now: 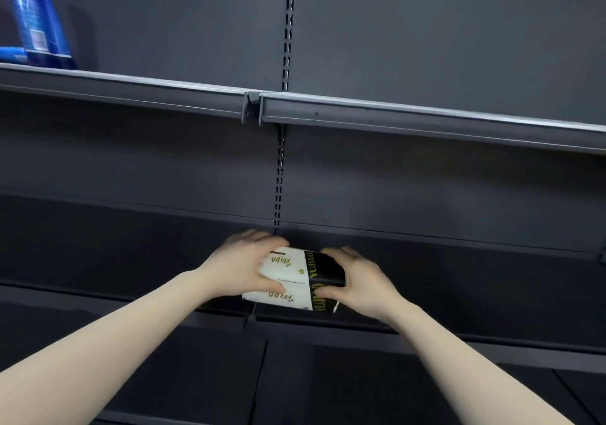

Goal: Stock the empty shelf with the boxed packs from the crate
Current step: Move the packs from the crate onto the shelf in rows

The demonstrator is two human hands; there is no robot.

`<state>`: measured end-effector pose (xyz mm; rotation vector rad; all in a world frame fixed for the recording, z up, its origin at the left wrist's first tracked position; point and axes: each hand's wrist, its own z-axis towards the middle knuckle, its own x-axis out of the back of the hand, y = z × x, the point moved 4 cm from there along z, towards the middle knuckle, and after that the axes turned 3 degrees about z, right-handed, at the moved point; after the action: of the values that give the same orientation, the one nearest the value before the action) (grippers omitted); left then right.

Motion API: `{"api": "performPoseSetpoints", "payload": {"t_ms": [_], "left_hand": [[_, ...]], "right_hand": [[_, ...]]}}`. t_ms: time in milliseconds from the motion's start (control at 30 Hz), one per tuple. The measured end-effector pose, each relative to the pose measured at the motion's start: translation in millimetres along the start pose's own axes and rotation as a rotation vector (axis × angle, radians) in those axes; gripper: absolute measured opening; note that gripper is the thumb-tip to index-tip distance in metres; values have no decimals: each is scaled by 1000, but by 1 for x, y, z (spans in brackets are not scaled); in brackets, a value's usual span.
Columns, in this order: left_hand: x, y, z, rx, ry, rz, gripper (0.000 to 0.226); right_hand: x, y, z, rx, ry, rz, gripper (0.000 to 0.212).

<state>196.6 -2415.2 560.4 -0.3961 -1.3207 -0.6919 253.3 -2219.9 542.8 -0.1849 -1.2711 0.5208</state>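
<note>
The blue package point(31, 21) is cut off by the left edge, its print blurred.

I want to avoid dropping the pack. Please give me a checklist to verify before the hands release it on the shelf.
1. Left hand grips the boxed pack: ok.
2. Right hand grips its black end: ok.
3. Pack is over the middle shelf: ok.
4. Pack rests flat on the shelf: cannot tell; it looks tilted.
5. Space behind the pack is free: ok.
6. Blue package on the upper shelf is clear of the hands: ok.

Dark grey back panel point(426, 31), slotted upright point(288, 31).
</note>
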Motion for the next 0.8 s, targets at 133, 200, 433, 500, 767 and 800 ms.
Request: {"api": "performPoseSetpoints", "payload": {"t_ms": [133, 200, 433, 500, 767, 800], "left_hand": [[-12, -21, -2, 112, 16, -112, 89], [-25, -37, -2, 183, 8, -139, 88], [-78, -82, 13, 305, -56, -90, 66], [-91, -87, 17, 319, -95, -72, 65], [-117, -94, 38, 360, -117, 12, 63], [-119, -95, 40, 365, -119, 18, 63]], "right_hand": [[3, 24, 14, -85, 7, 26, 67], [4, 36, 21, -123, 26, 48, 66], [2, 72, 53, -208, 65, 87, 61], [-1, 80, 64, -223, 66, 90, 56], [-7, 101, 88, -251, 160, 290, 51], [-10, 105, 87, -274, 189, 356, 53]]}}
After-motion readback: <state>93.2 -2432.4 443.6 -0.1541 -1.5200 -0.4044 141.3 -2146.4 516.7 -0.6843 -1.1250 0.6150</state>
